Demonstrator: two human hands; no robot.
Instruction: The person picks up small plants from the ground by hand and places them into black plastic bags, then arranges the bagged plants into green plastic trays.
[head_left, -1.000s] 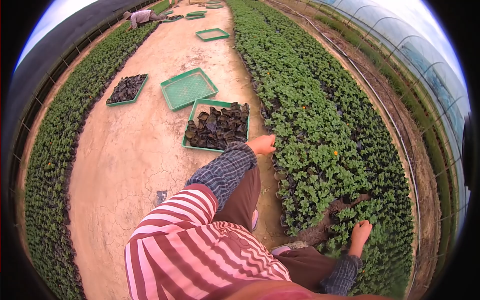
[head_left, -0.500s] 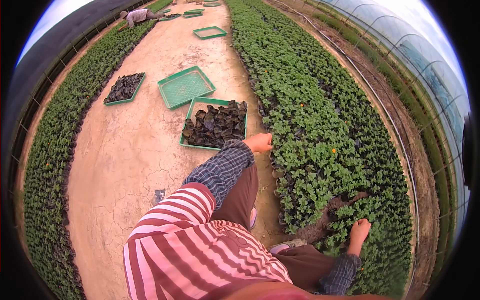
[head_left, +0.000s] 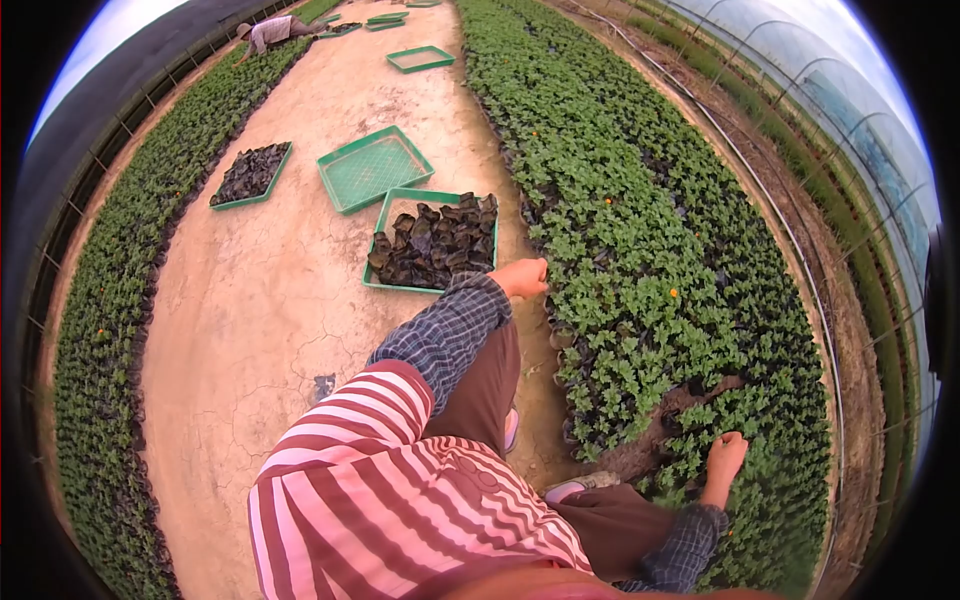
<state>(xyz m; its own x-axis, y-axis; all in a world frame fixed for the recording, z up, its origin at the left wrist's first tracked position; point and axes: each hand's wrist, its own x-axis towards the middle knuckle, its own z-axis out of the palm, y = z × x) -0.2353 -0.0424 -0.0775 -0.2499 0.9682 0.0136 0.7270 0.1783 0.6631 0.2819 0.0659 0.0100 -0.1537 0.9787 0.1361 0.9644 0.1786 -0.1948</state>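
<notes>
My left hand (head_left: 522, 278) is closed at the left edge of the bed of green seedlings (head_left: 600, 230), just right of a green tray (head_left: 402, 287) full of crumpled black pots (head_left: 430, 240). Whatever its fingers grip is too small to make out. Over the same bed, lower right, my right hand (head_left: 727, 455) is also closed, above leafy plants and beside a bare brown soil gap (head_left: 640, 455). What it holds, if anything, cannot be seen.
An empty green tray (head_left: 375, 170) touches the full one. Another tray of black pots (head_left: 250, 176) lies farther left on the dirt path (head_left: 230, 330). More green trays (head_left: 420, 59) lie ahead. A second plant bed (head_left: 110, 290) runs left, where a person (head_left: 270, 34) bends over it.
The view has shifted slightly. My right hand appears slightly higher and farther right; my left hand stays closed at the bed's edge.
</notes>
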